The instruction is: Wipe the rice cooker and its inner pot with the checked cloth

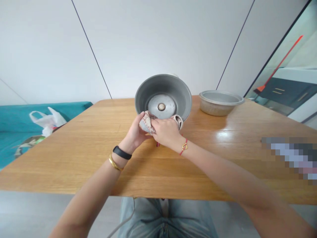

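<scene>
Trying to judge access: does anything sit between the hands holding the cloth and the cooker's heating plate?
Nothing visible does. The left hand and right hand grip the cloth at the cooker near rim; its open mouth faces them, heating plate bare. The metal pot stands apart, rightward.

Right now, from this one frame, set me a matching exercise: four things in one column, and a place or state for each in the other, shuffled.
Things
1. round grey metal cooker body
2. shallow grey metal pot
3. white plastic bag
4. patterned cloth

Places or states
A. on the teal sofa
B. tipped, open mouth facing the camera
C. in the grip of left hand and right hand
D. upright on the wooden table, right of the hands

Pairs: 1-B, 2-D, 3-A, 4-C
</scene>
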Demonstrator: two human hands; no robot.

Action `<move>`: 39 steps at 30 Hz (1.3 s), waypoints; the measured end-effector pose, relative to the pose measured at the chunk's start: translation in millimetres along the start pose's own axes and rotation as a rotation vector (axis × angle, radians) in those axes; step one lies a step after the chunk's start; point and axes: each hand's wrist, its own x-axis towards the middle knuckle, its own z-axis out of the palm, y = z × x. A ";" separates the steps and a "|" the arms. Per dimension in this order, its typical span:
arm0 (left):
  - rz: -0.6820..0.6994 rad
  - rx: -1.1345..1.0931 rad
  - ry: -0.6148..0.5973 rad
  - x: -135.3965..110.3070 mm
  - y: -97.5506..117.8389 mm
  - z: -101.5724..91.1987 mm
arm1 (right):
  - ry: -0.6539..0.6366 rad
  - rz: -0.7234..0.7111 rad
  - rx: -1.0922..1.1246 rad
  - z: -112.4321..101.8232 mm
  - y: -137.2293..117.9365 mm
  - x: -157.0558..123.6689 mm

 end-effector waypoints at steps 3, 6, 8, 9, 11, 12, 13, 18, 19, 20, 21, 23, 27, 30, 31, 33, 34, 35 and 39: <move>-0.273 -0.184 -0.096 -0.5 -0.4 10.6 | 0.005 -0.032 0.007 4.4 0.2 -5.1; -0.374 -0.159 -0.129 -0.1 6.4 16.2 | 0.014 -0.066 0.009 7.8 8.7 -13.5; -0.397 -0.118 -0.128 -0.1 6.3 15.7 | 0.006 -0.105 -0.001 7.0 17.9 -18.2; -0.391 -0.110 -0.123 0.0 4.8 14.6 | -0.008 -0.130 -0.015 5.4 23.0 -19.7; -0.374 -0.095 -0.105 0.4 0.4 11.9 | -0.057 -0.184 -0.063 -0.1 34.3 -21.2; -0.366 -0.077 -0.094 0.4 -1.9 10.7 | -0.092 -0.212 -0.096 -3.5 40.4 -21.3; -0.360 -0.050 -0.087 0.2 -3.8 9.9 | -0.131 -0.239 -0.131 -6.9 46.8 -21.1; -0.268 0.175 -0.035 -8.1 -3.7 11.7 | -0.275 -0.339 -0.266 -17.5 80.3 -18.5; -0.257 0.221 -0.030 -10.8 -1.0 12.3 | -0.283 -0.363 -0.285 -18.2 86.3 -17.9; -0.253 0.264 -0.029 -13.6 2.6 12.4 | -0.287 -0.386 -0.305 -18.6 91.5 -17.2; -0.258 0.305 -0.032 -16.0 7.3 12.1 | -0.289 -0.406 -0.321 -18.9 95.8 -16.2; -0.277 0.389 -0.049 -19.5 19.9 9.7 | -0.289 -0.426 -0.346 -19.4 101.6 -13.3; -0.332 0.612 -0.091 -17.2 57.1 -1.0 | -0.280 -0.425 -0.410 -22.3 103.9 -4.4; -0.340 0.770 -0.121 -10.1 86.4 -12.0 | -0.285 -0.466 -0.458 -25.2 97.0 -1.0; -0.295 0.826 -0.103 -8.6 92.7 -15.8 | -0.291 -0.482 -0.455 -25.2 92.2 -1.9; -0.106 0.929 0.019 -9.4 95.0 -22.5 | -0.300 -0.493 -0.414 -22.4 78.1 -7.4; 0.021 0.938 0.119 -12.2 90.0 -25.3 | -0.295 -0.486 -0.379 -19.6 69.2 -11.6; 0.148 0.898 0.224 -16.5 80.9 -27.6 | -0.282 -0.474 -0.339 -15.9 59.7 -16.4; 0.352 0.349 0.365 -35.6 19.0 -29.6 | -0.219 -0.390 -0.240 0.8 24.6 -33.2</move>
